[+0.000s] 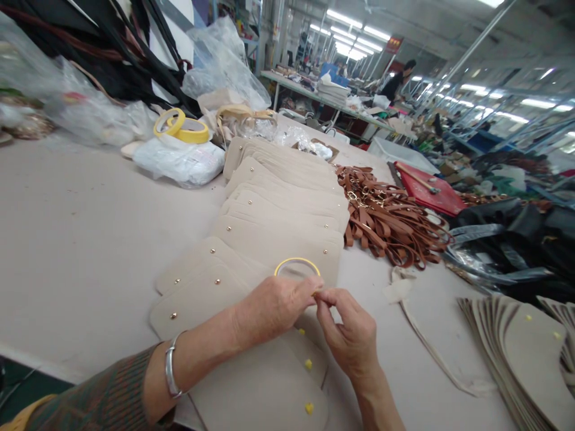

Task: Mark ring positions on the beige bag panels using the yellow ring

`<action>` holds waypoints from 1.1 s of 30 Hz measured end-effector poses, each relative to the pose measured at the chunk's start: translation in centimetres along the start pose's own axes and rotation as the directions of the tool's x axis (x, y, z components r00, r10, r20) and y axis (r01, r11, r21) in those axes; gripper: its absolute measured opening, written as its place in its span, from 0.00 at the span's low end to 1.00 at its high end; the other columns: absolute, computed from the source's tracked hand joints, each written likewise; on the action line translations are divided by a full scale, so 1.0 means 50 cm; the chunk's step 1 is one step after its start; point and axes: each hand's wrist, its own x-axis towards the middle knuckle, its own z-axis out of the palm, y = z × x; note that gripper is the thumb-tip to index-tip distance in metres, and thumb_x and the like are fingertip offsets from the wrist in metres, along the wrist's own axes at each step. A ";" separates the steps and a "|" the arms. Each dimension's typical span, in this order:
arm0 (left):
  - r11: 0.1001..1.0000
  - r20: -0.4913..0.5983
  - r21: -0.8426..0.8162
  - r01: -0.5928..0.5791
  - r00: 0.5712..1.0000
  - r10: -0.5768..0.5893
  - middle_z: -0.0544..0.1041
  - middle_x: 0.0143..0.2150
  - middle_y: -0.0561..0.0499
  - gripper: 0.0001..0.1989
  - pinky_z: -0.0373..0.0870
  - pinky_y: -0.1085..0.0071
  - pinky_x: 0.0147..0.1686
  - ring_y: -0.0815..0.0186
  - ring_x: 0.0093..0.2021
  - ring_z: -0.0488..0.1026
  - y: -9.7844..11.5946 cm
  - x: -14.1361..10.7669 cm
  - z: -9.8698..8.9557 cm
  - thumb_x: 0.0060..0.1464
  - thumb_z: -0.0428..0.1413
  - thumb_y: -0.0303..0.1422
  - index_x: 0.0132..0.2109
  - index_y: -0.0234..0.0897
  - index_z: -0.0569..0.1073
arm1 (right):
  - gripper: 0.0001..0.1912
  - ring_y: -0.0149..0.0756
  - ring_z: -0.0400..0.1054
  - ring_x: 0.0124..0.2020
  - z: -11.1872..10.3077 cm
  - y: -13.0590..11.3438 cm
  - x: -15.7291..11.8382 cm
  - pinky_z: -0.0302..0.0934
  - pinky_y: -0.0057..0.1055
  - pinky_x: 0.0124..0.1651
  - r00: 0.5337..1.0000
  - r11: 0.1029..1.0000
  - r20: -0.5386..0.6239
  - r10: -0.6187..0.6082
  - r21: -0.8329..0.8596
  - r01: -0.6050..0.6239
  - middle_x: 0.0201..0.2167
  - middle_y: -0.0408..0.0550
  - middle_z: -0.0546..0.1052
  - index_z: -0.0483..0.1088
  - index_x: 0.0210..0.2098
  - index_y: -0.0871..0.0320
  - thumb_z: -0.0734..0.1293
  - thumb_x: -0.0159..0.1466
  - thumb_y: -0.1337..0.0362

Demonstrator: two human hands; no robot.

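Observation:
My left hand (281,302) grips a thin roll of yellow tape (296,260), its ring standing up beyond the fingers. Close against it, my right hand (348,329) pinches at the tape's edge with thumb and forefinger; the bit between the fingertips is too small to see well. Beneath both hands lie overlapping beige panels (283,209) with small metal studs near their edges. On the nearest panel (260,383), several small yellow tape pieces (308,364) are stuck along the right side.
Brown straps (386,221) with metal clasps are heaped right of the panels. More yellow tape rolls (193,130) rest on a white plastic-wrapped bundle (179,161). A fanned stack of beige pieces (516,359) stands at right, near black bags (512,239). A person (398,81) is far behind.

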 end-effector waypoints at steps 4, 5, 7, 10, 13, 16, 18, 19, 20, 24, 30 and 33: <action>0.998 0.059 0.056 -0.033 0.998 0.030 0.72 0.31 0.53 0.04 0.67 0.73 0.29 0.67 0.31 0.72 0.001 0.003 -0.007 0.63 0.45 0.25 0.42 0.35 0.63 | 0.08 0.28 0.70 0.25 0.008 -0.005 -0.008 0.64 0.24 0.32 0.997 0.996 -0.078 -0.012 -0.092 0.005 0.25 0.42 0.76 0.71 0.34 0.57 0.62 0.60 0.74; 0.997 0.074 0.073 -0.032 0.997 0.027 0.71 0.31 0.53 0.04 0.66 0.73 0.28 0.68 0.30 0.71 0.000 0.004 -0.009 0.62 0.45 0.24 0.39 0.35 0.63 | 0.08 0.27 0.69 0.24 0.011 -0.006 -0.011 0.64 0.23 0.31 0.996 0.996 -0.094 0.007 -0.093 -0.016 0.24 0.42 0.75 0.72 0.34 0.57 0.63 0.60 0.74; 0.995 0.091 0.104 -0.015 0.996 0.005 0.70 0.30 0.54 0.05 0.64 0.73 0.28 0.68 0.29 0.69 0.000 0.007 -0.013 0.61 0.45 0.24 0.37 0.36 0.64 | 0.07 0.27 0.68 0.23 0.015 -0.008 -0.015 0.63 0.23 0.30 0.988 0.993 -0.112 0.102 -0.049 -0.108 0.24 0.41 0.75 0.73 0.34 0.57 0.64 0.59 0.72; 0.988 0.045 0.151 -0.020 0.999 0.013 0.68 0.28 0.53 0.07 0.61 0.72 0.25 0.67 0.27 0.67 0.001 0.011 -0.012 0.61 0.45 0.24 0.36 0.36 0.65 | 0.04 0.28 0.67 0.20 0.019 -0.010 -0.013 0.62 0.24 0.25 0.907 0.895 -0.042 0.419 0.191 -0.404 0.21 0.41 0.75 0.73 0.31 0.58 0.65 0.59 0.66; 0.983 -0.073 0.173 -0.056 0.995 0.069 0.66 0.26 0.53 0.10 0.58 0.72 0.23 0.67 0.25 0.65 0.002 0.013 -0.003 0.62 0.43 0.25 0.33 0.36 0.65 | 0.09 0.29 0.65 0.16 0.018 -0.009 -0.001 0.61 0.24 0.22 0.759 0.638 0.138 0.637 0.459 -0.619 0.15 0.40 0.72 0.71 0.27 0.59 0.66 0.59 0.60; 0.982 -0.144 0.186 -0.045 0.987 0.072 0.66 0.25 0.53 0.11 0.56 0.72 0.22 0.67 0.24 0.64 -0.001 0.013 0.010 0.62 0.42 0.26 0.32 0.37 0.65 | 0.11 0.29 0.65 0.16 0.018 -0.013 0.010 0.61 0.25 0.22 0.713 0.568 0.173 0.680 0.490 -0.661 0.14 0.40 0.71 0.71 0.25 0.59 0.67 0.57 0.57; 0.982 -0.154 0.189 -0.021 0.987 0.051 0.67 0.25 0.53 0.12 0.57 0.72 0.23 0.67 0.25 0.64 -0.005 0.012 0.017 0.63 0.41 0.26 0.32 0.36 0.65 | 0.11 0.29 0.66 0.17 0.021 -0.019 0.015 0.61 0.24 0.22 0.717 0.626 0.104 0.689 0.413 -0.662 0.16 0.42 0.73 0.72 0.25 0.60 0.68 0.55 0.58; 0.982 -0.155 0.186 -0.012 0.987 0.042 0.67 0.25 0.53 0.13 0.58 0.72 0.24 0.67 0.25 0.65 -0.006 0.011 0.019 0.63 0.40 0.26 0.32 0.36 0.65 | 0.10 0.29 0.66 0.18 0.024 -0.022 0.017 0.61 0.24 0.22 0.721 0.650 0.073 0.689 0.377 -0.660 0.17 0.42 0.73 0.73 0.26 0.60 0.68 0.55 0.58; 0.983 -0.157 0.181 -0.007 0.987 0.036 0.68 0.25 0.52 0.13 0.58 0.72 0.24 0.67 0.25 0.65 -0.007 0.010 0.019 0.63 0.40 0.26 0.33 0.36 0.66 | 0.10 0.29 0.66 0.18 0.026 -0.023 0.019 0.61 0.24 0.22 0.722 0.659 0.061 0.689 0.363 -0.659 0.17 0.42 0.74 0.73 0.27 0.60 0.68 0.55 0.58; 0.992 -0.194 0.122 -0.027 0.980 0.050 0.68 0.26 0.53 0.12 0.59 0.72 0.25 0.68 0.26 0.65 0.000 0.007 0.011 0.62 0.41 0.25 0.34 0.36 0.66 | 0.13 0.29 0.65 0.17 0.032 0.002 0.021 0.63 0.25 0.21 0.634 0.514 0.115 0.765 0.484 -0.708 0.15 0.40 0.71 0.72 0.25 0.60 0.71 0.52 0.56; 0.968 -0.080 0.240 0.077 0.995 -0.059 0.70 0.30 0.52 0.07 0.63 0.70 0.28 0.64 0.31 0.67 -0.015 0.010 0.012 0.63 0.46 0.27 0.37 0.36 0.67 | 0.20 0.29 0.67 0.19 0.014 0.080 0.002 0.66 0.26 0.22 0.499 0.345 0.226 0.837 0.489 -0.801 0.19 0.43 0.74 0.75 0.30 0.63 0.75 0.48 0.52; 0.932 0.060 0.345 0.108 0.989 -0.137 0.71 0.32 0.51 0.04 0.63 0.68 0.28 0.61 0.32 0.67 -0.033 0.013 0.026 0.61 0.51 0.28 0.36 0.37 0.66 | 0.23 0.29 0.67 0.19 0.013 0.092 -0.007 0.65 0.25 0.23 0.508 0.389 0.261 0.821 0.395 -0.832 0.20 0.44 0.74 0.75 0.32 0.64 0.73 0.50 0.49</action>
